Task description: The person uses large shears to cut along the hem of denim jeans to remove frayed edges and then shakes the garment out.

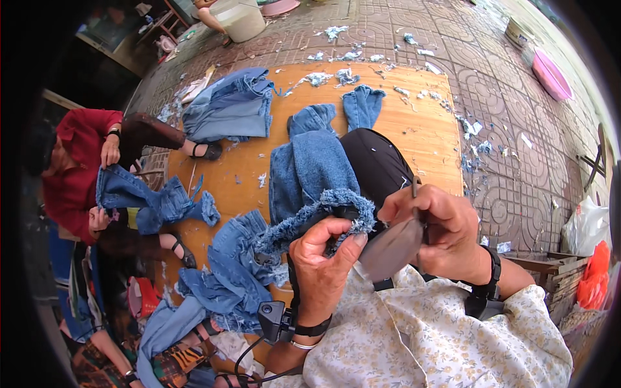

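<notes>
My left hand (322,258) pinches the thick, frayed hem (346,199) of a blue jeans leg between thumb and fingers. The denim leg (310,169) lies draped over my lap, beside my dark-trousered knee (375,155). Closed fingers of my right hand (449,226) hold a metal tool with a broad grey-brown blade (391,251), close to the right of the hem. Blur hides the tool's exact kind. A rumpled pile of frayed jeans (233,258) lies left of my left hand.
A wooden board (414,142) lies below, with folded jeans (229,107) and denim scraps on it. At left a person in red (84,149) handles jeans; another's arm shows lower left. A pink basin (552,74) and pale bucket (238,19) stand on the paving.
</notes>
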A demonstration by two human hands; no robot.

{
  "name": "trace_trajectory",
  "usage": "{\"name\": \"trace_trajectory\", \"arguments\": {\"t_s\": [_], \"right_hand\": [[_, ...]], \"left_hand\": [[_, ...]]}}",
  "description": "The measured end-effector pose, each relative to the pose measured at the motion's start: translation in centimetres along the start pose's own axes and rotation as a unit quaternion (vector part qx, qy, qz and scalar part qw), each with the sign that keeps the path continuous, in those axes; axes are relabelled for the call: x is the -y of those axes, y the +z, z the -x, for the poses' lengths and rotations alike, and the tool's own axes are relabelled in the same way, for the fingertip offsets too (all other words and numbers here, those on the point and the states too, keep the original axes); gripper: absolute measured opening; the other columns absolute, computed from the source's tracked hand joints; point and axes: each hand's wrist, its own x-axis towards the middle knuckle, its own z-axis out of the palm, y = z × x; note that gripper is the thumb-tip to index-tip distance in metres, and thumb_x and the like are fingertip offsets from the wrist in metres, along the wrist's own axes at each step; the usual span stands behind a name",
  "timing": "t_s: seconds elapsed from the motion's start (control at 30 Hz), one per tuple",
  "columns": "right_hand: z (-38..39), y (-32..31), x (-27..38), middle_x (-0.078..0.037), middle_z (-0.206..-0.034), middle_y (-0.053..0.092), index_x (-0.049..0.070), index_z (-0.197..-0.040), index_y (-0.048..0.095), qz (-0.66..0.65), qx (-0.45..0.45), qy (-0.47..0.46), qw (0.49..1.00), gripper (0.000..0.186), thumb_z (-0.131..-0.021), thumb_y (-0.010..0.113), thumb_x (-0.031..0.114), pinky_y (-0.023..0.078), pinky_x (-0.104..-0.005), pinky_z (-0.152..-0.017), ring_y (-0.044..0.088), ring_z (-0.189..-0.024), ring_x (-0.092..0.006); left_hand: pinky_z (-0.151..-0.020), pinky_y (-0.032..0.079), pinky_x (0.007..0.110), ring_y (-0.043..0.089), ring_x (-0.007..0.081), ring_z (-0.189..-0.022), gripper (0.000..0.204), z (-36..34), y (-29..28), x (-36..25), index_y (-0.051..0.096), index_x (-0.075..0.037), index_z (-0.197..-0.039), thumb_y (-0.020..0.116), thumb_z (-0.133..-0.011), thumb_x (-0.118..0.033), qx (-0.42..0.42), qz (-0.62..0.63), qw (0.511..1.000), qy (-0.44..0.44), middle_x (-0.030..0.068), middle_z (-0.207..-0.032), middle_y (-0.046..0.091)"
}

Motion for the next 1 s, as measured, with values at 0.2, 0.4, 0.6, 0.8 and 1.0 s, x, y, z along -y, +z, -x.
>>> {"name": "trace_trajectory", "arguments": {"t_s": [0.2, 0.4, 0.6, 0.8, 1.0], "right_hand": [[-0.8, 1.5, -0.1, -0.006, -0.069, 0.054, 0.005, -0.083, 0.056, 0.099, 0.01, -0.053, 0.994, 0.029, -0.058, 0.063, -0.007, 0.042, -0.0253, -0.049, 0.053, -0.054, -0.0178], [0.3, -1.0, -1.3, -0.002, -0.066, 0.051, 0.006, -0.081, 0.054, 0.065, -0.092, 0.031, 0.993, 0.021, -0.066, 0.064, -0.005, 0.038, -0.0249, -0.047, 0.048, -0.051, -0.0118], [0.5, -5.3, 0.9, -0.003, -0.063, 0.047, 0.003, -0.08, 0.053, 0.139, 0.129, 0.111, 0.975, 0.055, -0.061, 0.082, 0.045, 0.038, -0.0264, -0.047, 0.048, -0.054, -0.014], [1.1, -6.1, 0.4, -0.01, -0.066, 0.053, 0.001, -0.079, 0.052, 0.263, 0.215, 0.046, 0.939, 0.064, -0.056, 0.08, 0.054, 0.043, -0.0347, -0.051, 0.056, -0.059, -0.0279], [0.2, -5.7, 0.5, -0.01, -0.066, 0.054, 0.002, -0.078, 0.053, 0.319, 0.217, 0.014, 0.923, 0.06, -0.057, 0.078, 0.053, 0.043, -0.0363, -0.052, 0.057, -0.061, -0.0289]], "left_hand": [[-0.058, 0.042, 0.022, 0.051, 0.0067, -0.062, 0.013, 0.1, -0.1, 0.4, 0.061, 0.0, -0.078, 0.071, -0.074, -0.008, 0.003, -0.023, 1.0, 0.018, 0.0028, -0.066, 0.058], [-0.058, 0.043, 0.021, 0.053, 0.0078, -0.062, 0.012, 0.0, -0.1, -0.5, 0.064, 0.0, -0.083, 0.071, -0.074, -0.005, 0.014, 0.016, 0.999, -0.036, 0.0036, -0.068, 0.06], [-0.056, 0.044, 0.024, 0.056, 0.0124, -0.061, 0.016, -0.3, -0.2, -1.2, 0.064, -0.001, -0.083, 0.072, -0.069, 0.002, 0.032, -0.191, 0.969, 0.15, 0.0058, -0.071, 0.06], [-0.058, 0.046, 0.029, 0.058, 0.022, -0.063, 0.022, -0.7, 0.2, -1.2, 0.063, -0.002, -0.082, 0.072, -0.064, 0.006, 0.029, -0.222, 0.946, 0.234, 0.0086, -0.071, 0.059], [-0.059, 0.046, 0.031, 0.058, 0.0241, -0.065, 0.023, -0.7, 0.0, -1.3, 0.062, -0.002, -0.082, 0.071, -0.062, 0.007, 0.04, -0.226, 0.943, 0.24, 0.0094, -0.072, 0.06]]}}
